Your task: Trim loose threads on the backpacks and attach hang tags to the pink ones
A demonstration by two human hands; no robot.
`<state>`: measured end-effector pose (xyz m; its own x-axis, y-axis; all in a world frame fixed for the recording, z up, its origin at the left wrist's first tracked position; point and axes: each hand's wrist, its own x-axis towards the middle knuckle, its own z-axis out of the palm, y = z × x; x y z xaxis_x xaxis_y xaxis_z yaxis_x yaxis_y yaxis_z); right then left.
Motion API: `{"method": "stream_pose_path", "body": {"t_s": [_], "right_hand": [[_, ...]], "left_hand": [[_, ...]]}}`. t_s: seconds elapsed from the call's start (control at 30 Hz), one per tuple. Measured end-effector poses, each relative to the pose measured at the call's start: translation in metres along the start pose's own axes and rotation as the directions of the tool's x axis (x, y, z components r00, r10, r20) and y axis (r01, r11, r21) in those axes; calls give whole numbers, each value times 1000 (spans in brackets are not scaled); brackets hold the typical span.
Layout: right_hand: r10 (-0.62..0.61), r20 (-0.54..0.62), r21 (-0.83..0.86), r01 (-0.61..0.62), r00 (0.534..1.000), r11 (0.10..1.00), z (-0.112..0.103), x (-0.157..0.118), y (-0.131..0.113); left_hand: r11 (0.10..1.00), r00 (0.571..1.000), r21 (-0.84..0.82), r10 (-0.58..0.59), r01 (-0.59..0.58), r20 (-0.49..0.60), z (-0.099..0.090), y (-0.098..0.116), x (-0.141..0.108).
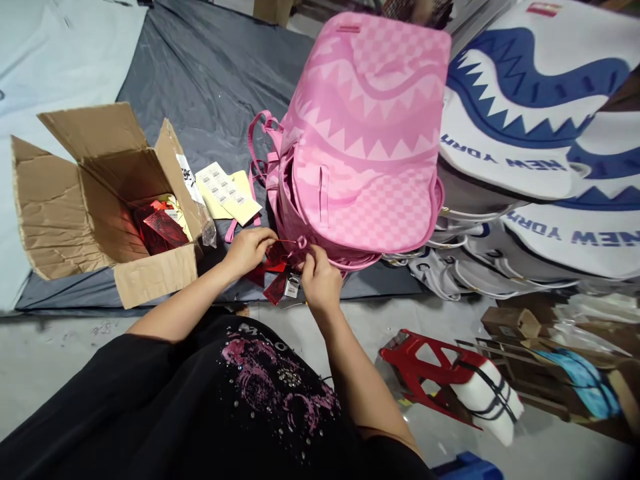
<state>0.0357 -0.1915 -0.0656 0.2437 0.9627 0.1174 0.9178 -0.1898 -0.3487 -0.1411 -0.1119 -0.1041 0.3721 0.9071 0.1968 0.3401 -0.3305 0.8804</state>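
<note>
A pink backpack (370, 127) with a shark-teeth print stands on the grey cloth, its front facing up towards me. At its lower left edge, my left hand (251, 250) pinches a thin red string (286, 241). My right hand (321, 279) is closed at the fingertips on a pink zipper pull (302, 244) at the bag's bottom edge; whether it also grips the string is hidden. Below and between the hands hang dark red tags (275, 289) and a small white barcode label (292, 286).
Left stands an open cardboard box (60, 213) holding red tags (167, 227). Barcode sticker sheets (230, 193) lie between box and backpack. White-and-blue backpacks (540, 153) are stacked to the right. A red stool (425, 367) and cartons (515, 323) stand on the floor.
</note>
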Motion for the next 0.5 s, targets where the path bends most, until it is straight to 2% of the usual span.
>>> {"method": "stream_pose_path", "body": {"t_s": [0.13, 0.27, 0.37, 0.43, 0.5], "right_hand": [[30, 31, -46, -29, 999, 999, 8, 9, -6], [48, -10, -137, -49, 999, 989, 7, 13, -9], [-39, -137, -58, 31, 990, 998, -1, 10, -9], [-77, -269, 48, 94, 960, 994, -6, 6, -8], [-53, -380, 154, 120, 923, 981, -10, 3, -7]], "left_hand": [[999, 999, 45, -18, 16, 40, 9, -2, 9], [995, 988, -84, -37, 50, 147, 21, 2, 25], [981, 970, -171, -54, 97, 237, 21, 4, 30], [982, 957, -164, -43, 94, 288, 18, 6, 29], [988, 942, -138, -15, 65, 335, 12, 8, 25]]}}
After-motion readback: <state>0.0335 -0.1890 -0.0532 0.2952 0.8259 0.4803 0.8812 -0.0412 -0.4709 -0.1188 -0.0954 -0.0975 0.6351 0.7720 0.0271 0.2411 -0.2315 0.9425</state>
